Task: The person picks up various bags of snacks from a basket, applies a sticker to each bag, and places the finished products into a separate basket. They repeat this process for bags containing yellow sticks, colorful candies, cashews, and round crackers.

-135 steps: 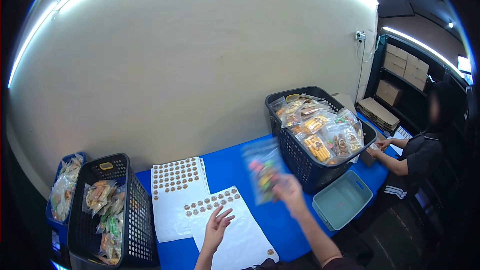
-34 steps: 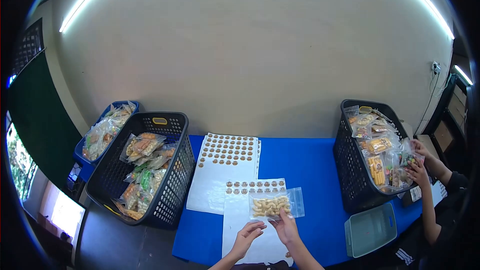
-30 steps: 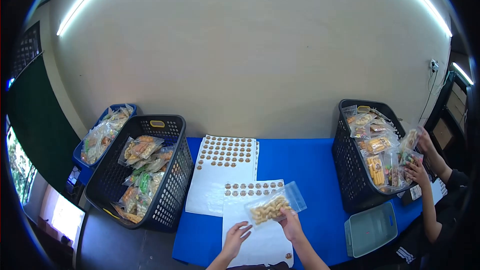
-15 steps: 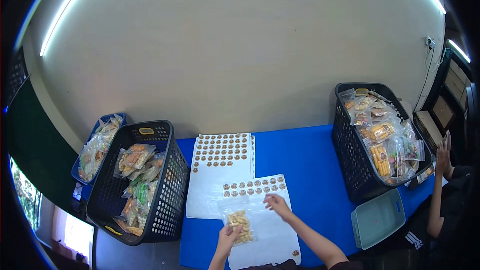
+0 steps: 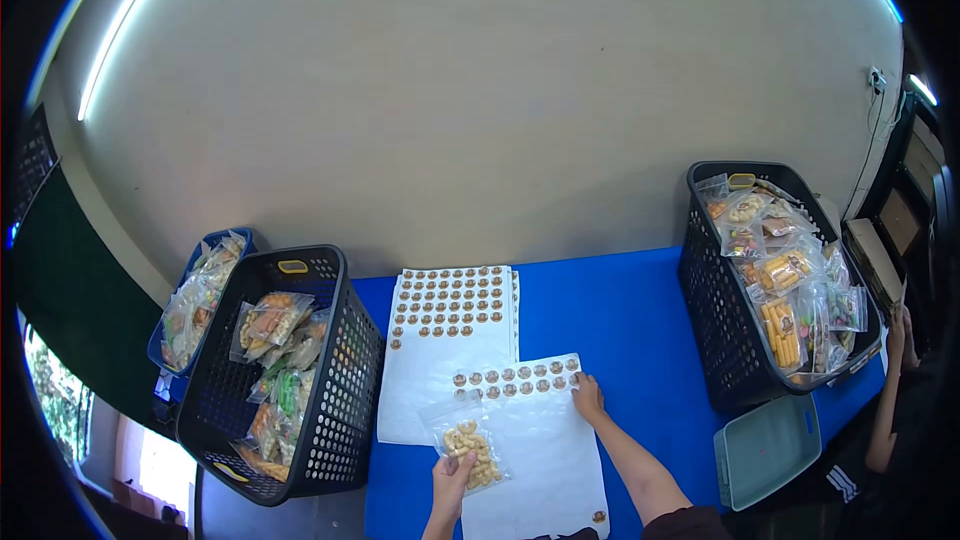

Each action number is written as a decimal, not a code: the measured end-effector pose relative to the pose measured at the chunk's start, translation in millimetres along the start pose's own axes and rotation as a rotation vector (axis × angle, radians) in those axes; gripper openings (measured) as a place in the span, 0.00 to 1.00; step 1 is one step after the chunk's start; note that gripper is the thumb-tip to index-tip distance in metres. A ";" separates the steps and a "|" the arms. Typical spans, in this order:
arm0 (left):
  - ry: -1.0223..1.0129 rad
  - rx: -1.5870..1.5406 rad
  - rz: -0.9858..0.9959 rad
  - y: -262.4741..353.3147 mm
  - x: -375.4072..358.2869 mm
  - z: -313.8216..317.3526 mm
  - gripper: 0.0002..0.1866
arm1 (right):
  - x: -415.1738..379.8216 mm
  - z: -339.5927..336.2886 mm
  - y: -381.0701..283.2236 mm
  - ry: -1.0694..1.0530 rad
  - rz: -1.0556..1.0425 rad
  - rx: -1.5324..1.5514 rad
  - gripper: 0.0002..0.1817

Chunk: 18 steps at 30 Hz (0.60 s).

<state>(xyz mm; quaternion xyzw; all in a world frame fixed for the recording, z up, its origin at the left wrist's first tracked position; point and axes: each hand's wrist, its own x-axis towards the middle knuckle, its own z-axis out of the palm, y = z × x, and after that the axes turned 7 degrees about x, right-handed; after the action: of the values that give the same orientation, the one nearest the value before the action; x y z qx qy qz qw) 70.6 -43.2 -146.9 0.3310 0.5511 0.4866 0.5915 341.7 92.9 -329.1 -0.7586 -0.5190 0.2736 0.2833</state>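
left hand [image 5: 452,481] pinches a snack bag [image 5: 472,438]; right of it, right hand [image 5: 589,401] (grip unclear) could crease the sticker sheet [image 5: 540,460] by tugging.

Round stickers [image 5: 524,373] too small for detail

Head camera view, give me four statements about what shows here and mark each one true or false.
1. The left hand holds a clear plastic bag of pale snacks. True.
2. The right hand also grips that bag. False: it is at the upper right corner of a white paper sheet with round brown stickers.
3. A grey-green rectangular plastic tray stands in front of the right-hand black perforated plastic basket. True.
4. The table surface is red. False: it is blue.
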 end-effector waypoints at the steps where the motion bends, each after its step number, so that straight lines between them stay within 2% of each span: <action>1: -0.006 0.000 0.002 -0.1 0.9 1.0 0.13 | -1.0 0.8 5.5 0.019 -0.040 0.030 0.18; 11: 0.012 0.000 0.061 7.7 -5.5 8.3 0.12 | -44.5 2.9 20.8 0.219 -0.409 0.230 0.11; 18: -0.042 -0.001 0.057 2.0 -13.4 6.8 0.14 | -94.7 -54.6 -23.7 0.111 -0.192 0.724 0.09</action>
<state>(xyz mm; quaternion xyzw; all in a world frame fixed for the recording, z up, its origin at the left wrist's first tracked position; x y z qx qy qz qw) 77.9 -54.2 -139.4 0.3561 0.5288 0.4965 0.5891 336.0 2.8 -263.1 -0.5710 -0.4411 0.3700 0.5852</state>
